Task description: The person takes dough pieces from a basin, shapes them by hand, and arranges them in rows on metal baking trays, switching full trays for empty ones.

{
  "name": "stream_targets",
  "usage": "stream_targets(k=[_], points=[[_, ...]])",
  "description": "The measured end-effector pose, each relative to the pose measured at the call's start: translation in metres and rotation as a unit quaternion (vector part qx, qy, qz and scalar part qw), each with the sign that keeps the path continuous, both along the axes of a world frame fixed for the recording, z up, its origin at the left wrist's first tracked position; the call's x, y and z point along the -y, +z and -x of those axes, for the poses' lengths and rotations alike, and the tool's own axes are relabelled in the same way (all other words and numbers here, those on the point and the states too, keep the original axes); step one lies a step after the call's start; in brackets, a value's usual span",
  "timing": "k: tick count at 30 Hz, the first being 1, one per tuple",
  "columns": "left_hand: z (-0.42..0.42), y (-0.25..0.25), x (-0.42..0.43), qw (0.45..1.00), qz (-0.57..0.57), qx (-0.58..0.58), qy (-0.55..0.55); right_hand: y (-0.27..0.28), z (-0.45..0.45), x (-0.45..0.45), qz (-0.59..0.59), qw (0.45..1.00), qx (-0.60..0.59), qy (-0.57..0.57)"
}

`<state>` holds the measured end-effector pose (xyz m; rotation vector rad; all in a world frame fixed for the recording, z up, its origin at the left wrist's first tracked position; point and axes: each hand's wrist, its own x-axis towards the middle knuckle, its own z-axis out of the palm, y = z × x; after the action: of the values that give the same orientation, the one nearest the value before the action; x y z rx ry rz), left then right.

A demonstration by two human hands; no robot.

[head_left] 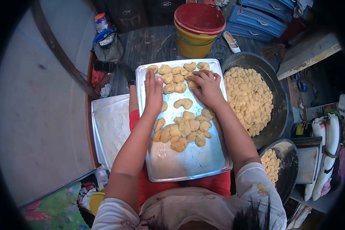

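Note:
A metal baking tray rests across my lap. Curved dough pieces sit in rows at its far end, and a loose heap of dough pieces lies nearer to me. One bent dough piece is by itself between them. My left hand is held on edge along the tray's left side, fingers stretched out and holding nothing, beside a partly hidden piece. At the far right of the rows, my right hand has its thumb and fingers around a dough piece, partly covered by the fingers.
To the right stand a large dark basin heaped with dough pieces and a smaller dark basin with more. A yellow bucket with a red one inside is beyond the tray. More trays lie at left, near a wall.

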<state>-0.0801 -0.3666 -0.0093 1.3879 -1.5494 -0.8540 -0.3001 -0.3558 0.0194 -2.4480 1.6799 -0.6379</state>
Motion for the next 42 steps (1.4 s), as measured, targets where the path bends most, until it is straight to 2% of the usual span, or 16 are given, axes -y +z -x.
stream_targets(k=[2,4,5,7,9,11,13,14,17,25,28,38,42], points=[[0.000,0.001,0.001,1.000,-0.006,-0.002,0.003,0.003,0.002,0.000,-0.001,1.000,0.002,-0.002],[0.001,0.001,0.002,0.993,-0.002,0.118,-0.005,0.006,0.002,-0.001,-0.005,1.000,0.003,-0.005],[0.004,0.002,0.000,0.993,-0.003,0.118,-0.006,0.007,0.002,-0.003,-0.005,1.000,0.001,-0.006],[0.011,0.005,-0.007,0.931,0.072,0.358,-0.001,0.008,-0.002,-0.003,-0.005,1.000,-0.003,-0.008],[0.013,-0.001,-0.004,0.923,0.087,0.374,-0.005,0.007,-0.011,-0.002,0.044,0.999,0.018,0.022],[0.015,0.000,-0.003,0.905,0.094,0.414,-0.030,0.004,-0.019,0.000,0.006,0.999,-0.025,0.037],[0.019,0.000,-0.003,0.896,0.103,0.430,-0.031,-0.008,-0.027,0.003,0.032,0.994,-0.080,0.063],[0.021,0.000,-0.003,0.888,0.113,0.445,-0.031,-0.010,-0.029,0.002,-0.012,0.993,-0.105,0.047],[0.025,0.004,-0.004,0.879,0.100,0.463,-0.051,-0.015,-0.025,0.004,0.014,0.988,-0.151,0.024],[0.031,0.013,0.004,0.872,0.106,0.468,-0.090,-0.012,-0.015,0.006,0.002,0.987,-0.160,0.013],[0.039,0.009,0.008,0.852,0.126,0.500,-0.090,-0.013,-0.009,0.009,0.015,0.987,-0.159,0.010],[0.034,0.006,0.002,0.872,0.126,0.461,-0.105,-0.003,0.010,-0.004,-0.060,0.990,-0.129,-0.019],[0.035,0.013,0.009,0.867,0.140,0.463,-0.119,0.004,0.011,-0.007,-0.047,0.993,-0.104,-0.027]])
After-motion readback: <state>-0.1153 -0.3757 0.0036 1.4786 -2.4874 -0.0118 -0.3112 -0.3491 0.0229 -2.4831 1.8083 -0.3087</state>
